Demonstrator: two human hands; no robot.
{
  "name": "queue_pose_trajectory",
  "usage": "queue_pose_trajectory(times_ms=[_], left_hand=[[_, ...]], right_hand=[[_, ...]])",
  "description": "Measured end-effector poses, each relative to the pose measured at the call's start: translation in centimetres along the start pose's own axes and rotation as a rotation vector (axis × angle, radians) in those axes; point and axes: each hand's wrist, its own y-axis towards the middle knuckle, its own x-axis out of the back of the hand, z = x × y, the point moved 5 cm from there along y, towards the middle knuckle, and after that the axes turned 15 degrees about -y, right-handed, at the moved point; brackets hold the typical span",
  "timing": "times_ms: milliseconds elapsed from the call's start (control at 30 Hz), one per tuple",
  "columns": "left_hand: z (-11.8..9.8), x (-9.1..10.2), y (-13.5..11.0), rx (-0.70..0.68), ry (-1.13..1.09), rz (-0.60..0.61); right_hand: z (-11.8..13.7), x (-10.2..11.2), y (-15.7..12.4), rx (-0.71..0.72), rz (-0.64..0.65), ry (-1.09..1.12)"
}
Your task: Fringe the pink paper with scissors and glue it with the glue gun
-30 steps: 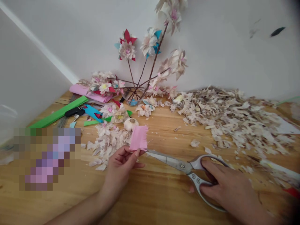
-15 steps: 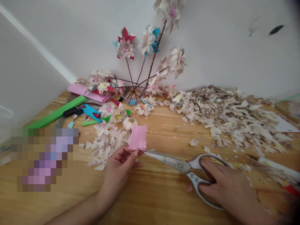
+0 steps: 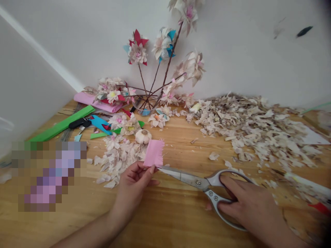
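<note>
1. My left hand point(image 3: 131, 186) is curled nearly closed, its thumb and fingers pinching the lower edge of a pink crepe paper strip point(image 3: 153, 153). The strip stands clear above the wooden tabletop point(image 3: 165, 220), and its right edge is fringed.
2. My right hand point(image 3: 248, 206) is closed around the handles of the steel scissors point(image 3: 191, 181). The blades sit almost shut, their tips just beside the strip's lower right corner.
3. For clean work, I judge the paper should stay taut, with the blades square to its edge and each snip stopping short of my thumb.
4. Just beyond the strip sit a pale garlic bulb point(image 3: 143, 136) and a heap of petal scraps point(image 3: 116, 158). A larger scrap pile point(image 3: 256, 134) spreads well to the right.
</note>
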Motion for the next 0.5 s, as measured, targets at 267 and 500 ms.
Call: queue_pose_trajectory(times_ms=[267,500], left_hand=[[0.07,-0.16,-0.18,0.015,-0.018,0.003],[0.11,-0.19,-0.08,0.038,-0.027,0.0]], right_hand=[[-0.04,-0.15,-0.21,0.011,0.012,-0.017],[-0.14,-0.13,-0.34,0.035,0.0,-0.032]])
